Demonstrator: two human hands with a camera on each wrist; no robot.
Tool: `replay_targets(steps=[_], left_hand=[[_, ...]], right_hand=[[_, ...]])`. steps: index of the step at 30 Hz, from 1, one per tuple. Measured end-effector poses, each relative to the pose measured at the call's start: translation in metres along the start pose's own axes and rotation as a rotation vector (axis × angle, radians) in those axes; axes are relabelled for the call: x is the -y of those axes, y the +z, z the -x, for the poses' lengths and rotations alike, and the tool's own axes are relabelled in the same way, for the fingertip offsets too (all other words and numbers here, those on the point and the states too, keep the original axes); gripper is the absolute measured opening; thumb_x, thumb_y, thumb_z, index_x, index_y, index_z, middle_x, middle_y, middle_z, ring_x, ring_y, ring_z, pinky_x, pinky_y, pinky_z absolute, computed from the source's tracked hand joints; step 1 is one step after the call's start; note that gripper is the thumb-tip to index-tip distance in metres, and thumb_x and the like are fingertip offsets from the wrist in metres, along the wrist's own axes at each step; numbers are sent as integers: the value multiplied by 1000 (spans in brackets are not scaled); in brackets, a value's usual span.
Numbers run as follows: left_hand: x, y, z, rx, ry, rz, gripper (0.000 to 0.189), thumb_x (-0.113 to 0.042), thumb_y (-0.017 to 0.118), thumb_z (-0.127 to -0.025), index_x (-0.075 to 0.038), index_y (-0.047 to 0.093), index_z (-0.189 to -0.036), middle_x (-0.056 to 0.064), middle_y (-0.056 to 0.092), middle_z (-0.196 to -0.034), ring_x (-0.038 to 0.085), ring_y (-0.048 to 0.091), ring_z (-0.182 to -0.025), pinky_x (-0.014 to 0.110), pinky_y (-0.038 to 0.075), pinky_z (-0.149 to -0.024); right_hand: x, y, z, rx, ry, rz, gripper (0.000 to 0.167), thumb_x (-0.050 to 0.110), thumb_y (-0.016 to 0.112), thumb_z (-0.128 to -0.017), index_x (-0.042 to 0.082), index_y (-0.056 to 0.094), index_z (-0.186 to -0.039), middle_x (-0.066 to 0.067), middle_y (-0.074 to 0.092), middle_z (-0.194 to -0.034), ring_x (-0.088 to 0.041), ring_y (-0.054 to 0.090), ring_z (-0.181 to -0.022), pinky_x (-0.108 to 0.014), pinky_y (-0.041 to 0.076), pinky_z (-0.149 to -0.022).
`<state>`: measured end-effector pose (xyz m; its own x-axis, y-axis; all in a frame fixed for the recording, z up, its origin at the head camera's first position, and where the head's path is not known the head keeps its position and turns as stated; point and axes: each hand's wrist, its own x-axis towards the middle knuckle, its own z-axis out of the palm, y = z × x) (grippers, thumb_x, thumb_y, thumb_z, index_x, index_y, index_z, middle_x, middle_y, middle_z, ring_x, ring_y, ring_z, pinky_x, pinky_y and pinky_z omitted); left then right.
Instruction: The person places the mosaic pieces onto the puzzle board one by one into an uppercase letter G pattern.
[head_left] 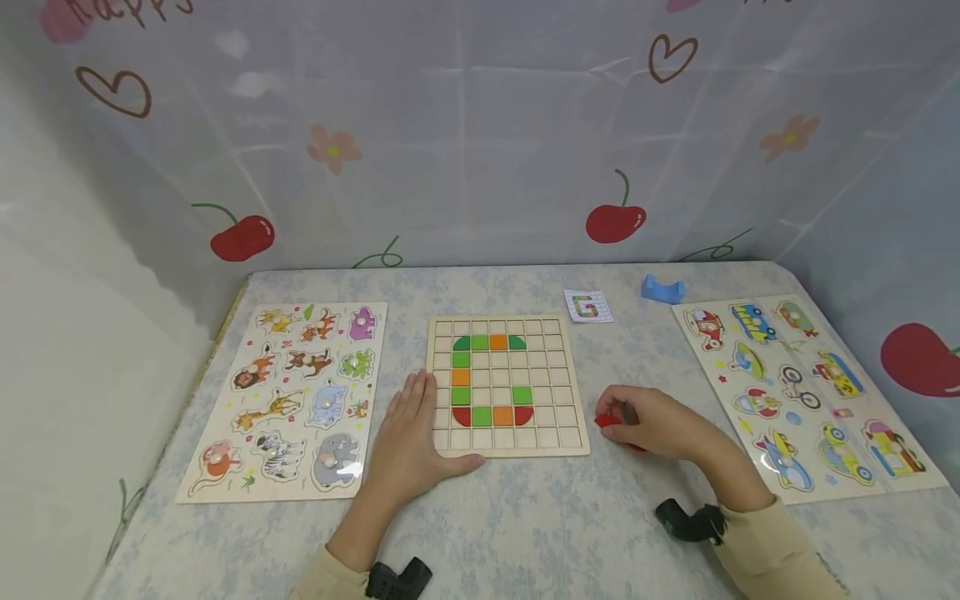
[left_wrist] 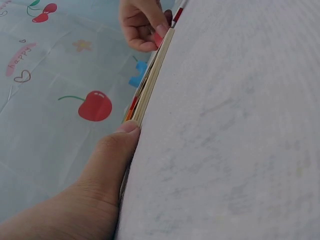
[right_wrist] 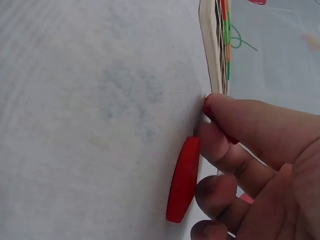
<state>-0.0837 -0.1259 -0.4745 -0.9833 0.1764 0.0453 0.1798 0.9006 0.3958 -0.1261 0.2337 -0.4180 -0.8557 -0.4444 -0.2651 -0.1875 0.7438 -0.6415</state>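
Observation:
A wooden grid board (head_left: 555, 419) lies mid-table, with green, orange and red flat pieces set in its squares as an incomplete ring. My left hand (head_left: 408, 437) rests along its left side, fingers straight and thumb out at the near edge. In the left wrist view that thumb touches the board's edge (left_wrist: 150, 92). To the right of the board, my right hand (head_left: 656, 423) pinches a small red piece (right_wrist: 208, 106) between thumb and finger. A second red piece (right_wrist: 184, 180), with a curved side, is close beside the other fingers of that hand in the right wrist view.
A small card (head_left: 588, 306) with a coloured block pattern lies behind the board, near a blue holder (head_left: 663, 289). An animal puzzle board (head_left: 300, 433) is on the left and a vehicle puzzle board (head_left: 772, 417) on the right. A printed curtain stands behind the table.

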Motion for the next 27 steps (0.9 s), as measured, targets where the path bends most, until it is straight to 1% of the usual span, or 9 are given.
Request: replay_targets(steps=[4, 8, 13, 20, 23, 27], left_hand=[[0, 0, -1, -1, -2, 2, 136, -88, 63, -64, -4, 12, -159, 11, 11, -168, 25, 8, -156, 44, 13, -127], [0, 0, -1, 6, -7, 8, 136, -88, 62, -64, -5, 12, -159, 11, 11, -168, 25, 8, -156, 44, 13, -127], [-1, -1, -1, 13, -10, 12, 135, -86, 65, -64, -5, 12, -159, 10, 11, -168, 25, 8, -156, 44, 13, -127], [-1, 0, -1, 18, -13, 12, 135, -86, 64, -64, -5, 13, -159, 10, 10, -168, 25, 9, -156, 44, 14, -127], [-1, 0, -1, 14, -10, 11, 135, -87, 64, -64, -4, 13, -159, 10, 11, -168, 25, 9, -156, 44, 14, -127], [-1, 0, 0, 11, -11, 13, 135, -87, 64, -64, -5, 13, -159, 10, 12, -168, 24, 8, -156, 44, 14, -127]], right_hand=[[-1, 1, -7, -14, -21, -21, 11, 18, 70, -92, 19, 65, -102, 3, 58, -82, -13, 52, -72, -23, 46, -62], [4, 3, -19, -49, -29, -58, 15, 20, 71, -92, 19, 66, -106, 2, 61, -87, -16, 54, -75, -23, 48, -64], [22, 8, -38, -86, -24, -101, 19, 19, 72, -91, 17, 67, -109, 0, 63, -89, -18, 54, -72, -24, 47, -60], [48, 20, -64, -96, -34, -139, 21, 19, 71, -92, 15, 66, -112, -2, 63, -92, -17, 52, -69, -25, 46, -57], [55, 26, -73, -98, -33, -134, 20, 20, 70, -93, 16, 67, -113, -1, 62, -92, -16, 52, -70, -25, 46, -58], [62, 31, -82, -122, -30, -113, 21, 22, 70, -94, 16, 67, -114, -1, 63, -92, -16, 51, -70, -27, 46, -62]])
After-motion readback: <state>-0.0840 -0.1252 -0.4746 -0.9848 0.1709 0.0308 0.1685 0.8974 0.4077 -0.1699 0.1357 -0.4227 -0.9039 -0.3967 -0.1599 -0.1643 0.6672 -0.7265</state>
